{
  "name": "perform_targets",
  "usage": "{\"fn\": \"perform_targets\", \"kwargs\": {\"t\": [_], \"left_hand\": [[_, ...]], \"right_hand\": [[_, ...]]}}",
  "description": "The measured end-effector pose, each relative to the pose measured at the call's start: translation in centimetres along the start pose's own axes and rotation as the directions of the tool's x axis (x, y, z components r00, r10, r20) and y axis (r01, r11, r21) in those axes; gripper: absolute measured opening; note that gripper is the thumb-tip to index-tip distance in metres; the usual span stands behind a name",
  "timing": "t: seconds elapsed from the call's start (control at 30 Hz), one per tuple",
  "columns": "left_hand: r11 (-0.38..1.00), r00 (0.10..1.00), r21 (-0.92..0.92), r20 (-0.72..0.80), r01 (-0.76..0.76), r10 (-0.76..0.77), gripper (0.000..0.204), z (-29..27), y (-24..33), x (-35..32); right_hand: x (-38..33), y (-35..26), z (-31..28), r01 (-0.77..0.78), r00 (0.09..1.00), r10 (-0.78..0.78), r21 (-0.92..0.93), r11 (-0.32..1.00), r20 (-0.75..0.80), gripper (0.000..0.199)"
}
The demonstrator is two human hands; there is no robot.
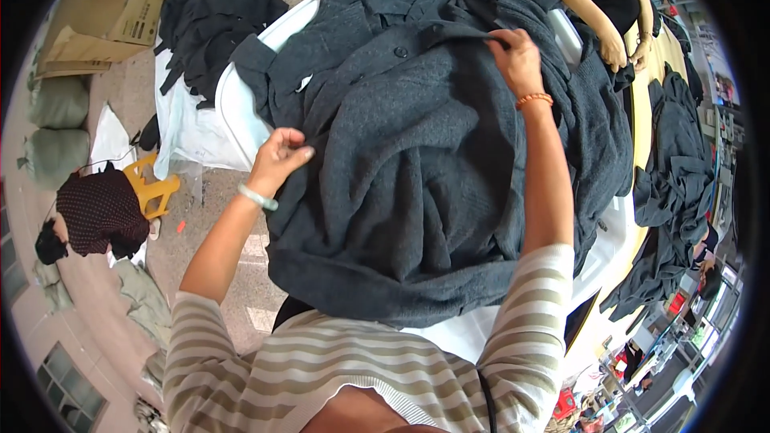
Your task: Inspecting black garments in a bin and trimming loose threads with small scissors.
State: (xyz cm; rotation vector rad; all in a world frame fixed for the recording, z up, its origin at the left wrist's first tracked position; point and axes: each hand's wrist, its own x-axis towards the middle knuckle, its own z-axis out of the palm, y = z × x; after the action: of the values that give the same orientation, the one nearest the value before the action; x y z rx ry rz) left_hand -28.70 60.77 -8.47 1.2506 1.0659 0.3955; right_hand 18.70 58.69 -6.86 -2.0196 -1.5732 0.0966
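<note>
White tabletop [241, 124] in a garment workshop, concrete floor below, heaped with dark grey knitwear.

Left hand [277, 162]: grip closed, thumb and fingers pinching the left edge of the top grey knit cardigan [401, 184]. Pale bracelet [258, 197] on that wrist.

Right hand [516, 58]: grip closed too, fingertips pinching a fold near the cardigan's upper edge, just right of its dark button [400, 52]. Orange bead bracelet [534, 99] on that wrist.

Cardigan sits spread between both hands on top of the pile, lower hem hanging over the near tabletop edge against the striped shirt [353, 369].

Outward from the cardigan:
- more grey garments [593, 128] bunched beyond and to its right, touching it
- another person's hands [626, 52] at the far right corner, resting on the same pile
- second heap of grey knits [674, 168] on a yellow-edged surface further right
- black fabric scraps [216, 16] on white sheeting to the far left, cardboard boxes [120, 8] beyond those
- yellow plastic stool [152, 184] and a seated person in a dotted top [100, 212] on the floor, left of it

Risks, my read:
- both grips are light pinches on loose knit; a hard pull could stretch the fabric or slip off
- layers underneath are tangled with it, so lifting may drag a neighbour along or off the edge
- overhanging hem could slide the piece to the floor if either pinch lets go
- the other person's hands share the pile; pulling may tug what they hold
</note>
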Motion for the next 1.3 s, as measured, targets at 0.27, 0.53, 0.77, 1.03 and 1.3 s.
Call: {"fn": "perform_targets", "kwargs": {"t": [0.27, 0.53, 0.77, 1.03, 1.3], "left_hand": [[0.996, 0.993, -0.055, -0.093, -0.075, 0.07, 0.021, 0.5, -1.1, 1.2], [0.868, 0.916, 0.342, -0.046, -0.36, 0.398, 0.018, 0.0, 2.5, -1.4], [0.769, 0.925, 0.611, -0.151, -0.19, 0.349, 0.029, 3.9, 1.7, 0.3], [0.967, 0.93, 0.033, -0.267, -0.252, 0.252, 0.019, 0.0, 7.5, -2.7], [0.824, 0.869, 0.349, -0.051, -0.447, 0.493, 0.017, -7.2, 5.4, -16.6]], "right_hand": [[-5.9, -3.5, -14.1, 0.015, 0.994, -0.02, -0.05, 0.999, -0.107, 0.022], [-9.7, -6.0, -19.3, 0.11, 0.991, -0.114, -0.06, 0.992, -0.065, 0.025], [-9.3, -11.5, -24.6, 0.262, 0.933, -0.247, 0.024, 0.965, -0.262, 0.021], [-9.5, -7.0, -29.4, -0.021, 1.0, 0.03, -0.555, 0.832, 0.008, 0.038], [-23.1, -9.3, -27.8, 0.23, 0.964, -0.231, 0.02, 0.973, 0.135, 0.028]]}}
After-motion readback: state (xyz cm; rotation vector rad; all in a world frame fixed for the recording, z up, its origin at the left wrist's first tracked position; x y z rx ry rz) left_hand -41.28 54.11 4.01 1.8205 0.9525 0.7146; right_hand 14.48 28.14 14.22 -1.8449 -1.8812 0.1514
